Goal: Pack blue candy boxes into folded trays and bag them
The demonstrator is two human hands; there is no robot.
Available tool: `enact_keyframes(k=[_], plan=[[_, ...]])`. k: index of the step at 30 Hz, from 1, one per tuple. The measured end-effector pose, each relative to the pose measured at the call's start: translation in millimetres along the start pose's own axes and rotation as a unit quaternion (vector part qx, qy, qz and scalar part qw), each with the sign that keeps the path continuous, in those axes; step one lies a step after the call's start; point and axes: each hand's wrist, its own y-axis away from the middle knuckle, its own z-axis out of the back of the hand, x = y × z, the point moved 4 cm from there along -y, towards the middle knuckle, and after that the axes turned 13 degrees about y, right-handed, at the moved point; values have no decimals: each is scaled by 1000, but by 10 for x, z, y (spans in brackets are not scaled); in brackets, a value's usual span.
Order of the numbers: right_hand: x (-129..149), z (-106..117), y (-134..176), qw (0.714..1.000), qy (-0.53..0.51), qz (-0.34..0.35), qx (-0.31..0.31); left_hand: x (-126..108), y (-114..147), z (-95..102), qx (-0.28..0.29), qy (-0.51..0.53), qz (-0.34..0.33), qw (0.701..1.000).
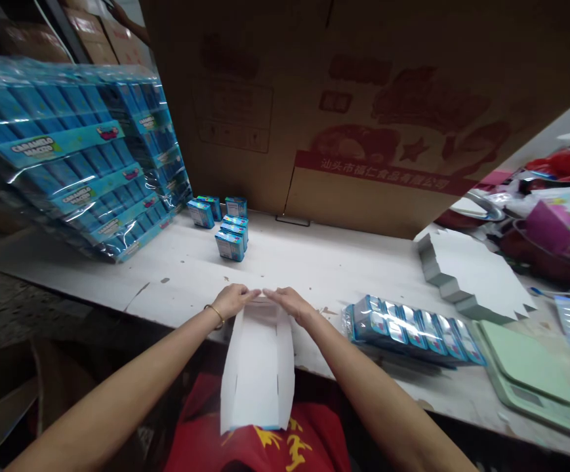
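A white cardboard box [256, 367], partly folded and open at the top, lies between my arms with its near end against my red shirt. At its far end my left hand [233, 303] grips the cardboard edge, thumb and fingers closed. My right hand [289, 303] pinches the same end from the other side, the thumbs almost meeting. Beyond them on the table stand several small blue boxes [230, 244]. To the right of my right arm lies a clear-wrapped row of blue packs [412, 331].
Wrapped blue display packs [82, 164] are stacked at the left. A big brown carton [363, 118] stands along the back. On the right are stacked flat white cardboard pieces [471, 272], a pale green scale [530, 373] and colourful bags [560, 216]. The white table [334, 262] ends close to me.
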Motion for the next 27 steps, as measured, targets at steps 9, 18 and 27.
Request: enact_keyframes(k=[9, 18, 27], plan=[[112, 135, -168, 988, 53, 58, 133, 42, 108, 4, 32, -32, -3, 999], [385, 106, -317, 965, 186, 88, 162, 35, 177, 10, 50, -48, 13, 998], [195, 240, -121, 985, 65, 93, 131, 26, 57, 59, 42, -58, 4, 997]])
